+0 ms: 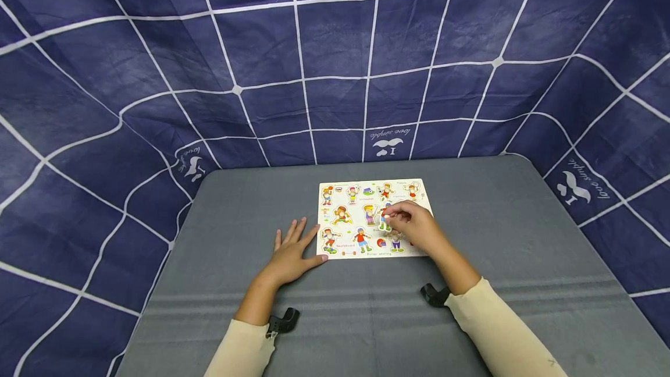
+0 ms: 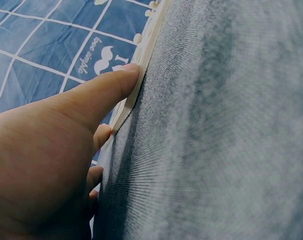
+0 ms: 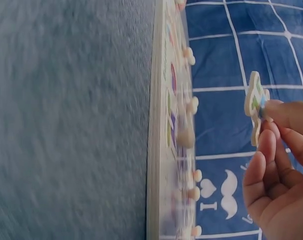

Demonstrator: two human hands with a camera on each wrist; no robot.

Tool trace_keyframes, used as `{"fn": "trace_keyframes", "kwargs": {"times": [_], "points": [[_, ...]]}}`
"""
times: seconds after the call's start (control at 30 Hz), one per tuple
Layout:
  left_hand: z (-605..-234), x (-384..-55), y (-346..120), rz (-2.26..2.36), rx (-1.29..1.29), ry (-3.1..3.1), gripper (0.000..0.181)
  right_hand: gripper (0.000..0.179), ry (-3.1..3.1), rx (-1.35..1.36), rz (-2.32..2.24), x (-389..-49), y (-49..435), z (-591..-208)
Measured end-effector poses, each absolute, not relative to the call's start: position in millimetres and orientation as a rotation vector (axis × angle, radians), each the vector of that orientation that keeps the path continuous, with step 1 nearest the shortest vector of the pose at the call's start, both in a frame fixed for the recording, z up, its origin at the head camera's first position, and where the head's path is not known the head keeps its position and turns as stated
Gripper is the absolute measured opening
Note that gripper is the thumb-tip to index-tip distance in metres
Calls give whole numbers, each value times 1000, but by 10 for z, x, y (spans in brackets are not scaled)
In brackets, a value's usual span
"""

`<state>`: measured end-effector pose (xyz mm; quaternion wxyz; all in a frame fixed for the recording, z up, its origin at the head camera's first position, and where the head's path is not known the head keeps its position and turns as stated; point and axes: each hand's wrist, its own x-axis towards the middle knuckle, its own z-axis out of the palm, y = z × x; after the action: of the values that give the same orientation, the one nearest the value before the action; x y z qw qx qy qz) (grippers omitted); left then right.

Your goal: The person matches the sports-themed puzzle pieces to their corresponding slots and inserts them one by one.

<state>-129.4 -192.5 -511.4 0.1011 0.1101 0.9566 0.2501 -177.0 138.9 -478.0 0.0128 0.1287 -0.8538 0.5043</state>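
Observation:
A wooden peg puzzle board (image 1: 337,198) printed with cartoon sports figures lies on the grey cloth. My right hand (image 1: 419,228) pinches a small figure-shaped puzzle piece (image 3: 254,102) between thumb and fingertips. In the right wrist view that piece is held apart from the board, and the fingers partly cover it. My left hand (image 1: 289,260) rests at the board's left side, fingers spread on the cloth. Its thumb touches the board's lower left corner, and in the left wrist view the thumb (image 2: 116,82) lies against the board's edge.
Several other figure pieces sit on the board, their round pegs (image 3: 191,55) standing up. Grey cloth (image 1: 366,313) covers the table. A blue curtain (image 1: 335,45) with white lines hangs behind and at both sides. Black straps with mounts (image 1: 282,322) are on both wrists.

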Motion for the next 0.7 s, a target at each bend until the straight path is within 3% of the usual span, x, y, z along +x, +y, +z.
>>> {"fn": "trace_keyframes", "kwargs": {"times": [0.7], "points": [[-5111,-1296,-1930,731,311,2819,86,5,-2822,795,1288,-1737,1031,-4903]]}}
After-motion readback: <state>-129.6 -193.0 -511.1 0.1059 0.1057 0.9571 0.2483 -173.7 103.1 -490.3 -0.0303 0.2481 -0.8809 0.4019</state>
